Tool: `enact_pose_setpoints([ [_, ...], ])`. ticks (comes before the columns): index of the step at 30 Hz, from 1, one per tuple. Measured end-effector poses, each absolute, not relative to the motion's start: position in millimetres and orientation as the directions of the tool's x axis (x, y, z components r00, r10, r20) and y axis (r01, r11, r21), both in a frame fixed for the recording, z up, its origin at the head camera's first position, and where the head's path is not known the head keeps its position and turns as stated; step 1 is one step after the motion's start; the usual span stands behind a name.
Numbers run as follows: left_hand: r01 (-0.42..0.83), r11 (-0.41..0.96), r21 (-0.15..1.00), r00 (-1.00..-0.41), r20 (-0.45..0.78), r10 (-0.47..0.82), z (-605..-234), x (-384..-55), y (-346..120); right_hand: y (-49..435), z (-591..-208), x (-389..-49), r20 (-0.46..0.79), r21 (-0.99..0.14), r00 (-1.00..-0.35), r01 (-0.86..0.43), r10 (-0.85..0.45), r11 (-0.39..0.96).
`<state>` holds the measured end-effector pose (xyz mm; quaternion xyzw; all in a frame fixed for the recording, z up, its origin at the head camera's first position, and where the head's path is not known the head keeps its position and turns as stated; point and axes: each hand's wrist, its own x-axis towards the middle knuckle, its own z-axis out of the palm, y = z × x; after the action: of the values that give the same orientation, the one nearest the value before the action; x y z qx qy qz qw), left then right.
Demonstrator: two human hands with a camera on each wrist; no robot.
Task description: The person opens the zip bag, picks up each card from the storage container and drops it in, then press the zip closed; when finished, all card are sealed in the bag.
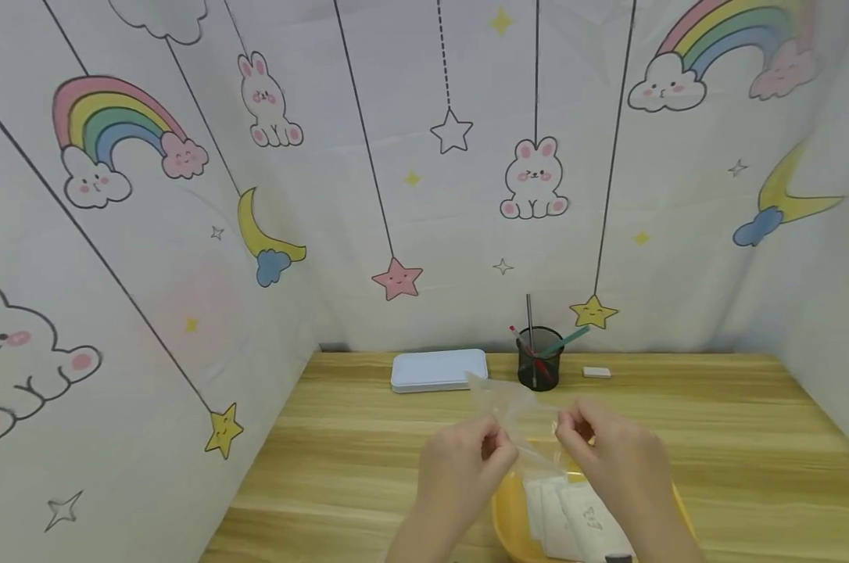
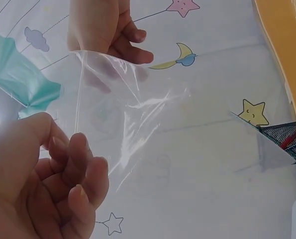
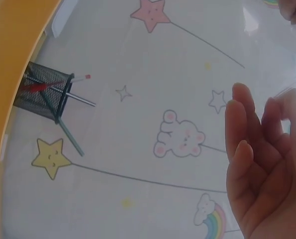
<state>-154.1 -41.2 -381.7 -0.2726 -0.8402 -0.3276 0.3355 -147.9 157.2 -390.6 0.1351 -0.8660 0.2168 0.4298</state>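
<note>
As hands (image 1: pixel 460 461) (image 1: pixel 617 447) pinch clear plastic (image 1: pixel 510 408), tray (image 1: pixel 511 522) below

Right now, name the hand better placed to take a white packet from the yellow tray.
Probably the right hand: its forearm appears over the yellow tray and white packets; the left hand sits farther left. Both hold clear plastic.

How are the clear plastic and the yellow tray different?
The plastic is see-through; the tray is yellow. The plastic is creased; the tray has a smooth rim. The plastic is held up by the left grip and right grip; the tray rests on the table, holding white packets.
</note>
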Motion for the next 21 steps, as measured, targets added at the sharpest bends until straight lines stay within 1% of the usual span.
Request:
enact_pose_setpoints([
  [6, 0.652, 0.669, 0.357, -0.637, 0.736, 0.229, -384.8, -158.1, -41.8, 163.9, -388.7, -142.1, 0.769, -0.304, -0.640, -0.348, 0.012, 0.887],
  [10, 0.637, 0.688, 0.348, -0.639, 0.737, 0.219, -387.6, -160.8, -44.7, 167.6, -388.2, -142.7, 0.740, -0.323, -0.672, -0.323, 0.026, 0.890],
  [15, 0.636, 0.701, 0.324, -0.635, 0.735, 0.236, -390.0, -163.4, -47.5, 171.7, -387.9, -143.7, 0.726, -0.323, -0.687, -0.299, 0.032, 0.898],
  [21, 0.629, 0.710, 0.316, -0.631, 0.741, 0.230, -391.5, -166.1, -49.0, 173.7, -386.1, -143.5, 0.721, -0.331, -0.692, -0.300, 0.035, 0.895],
])
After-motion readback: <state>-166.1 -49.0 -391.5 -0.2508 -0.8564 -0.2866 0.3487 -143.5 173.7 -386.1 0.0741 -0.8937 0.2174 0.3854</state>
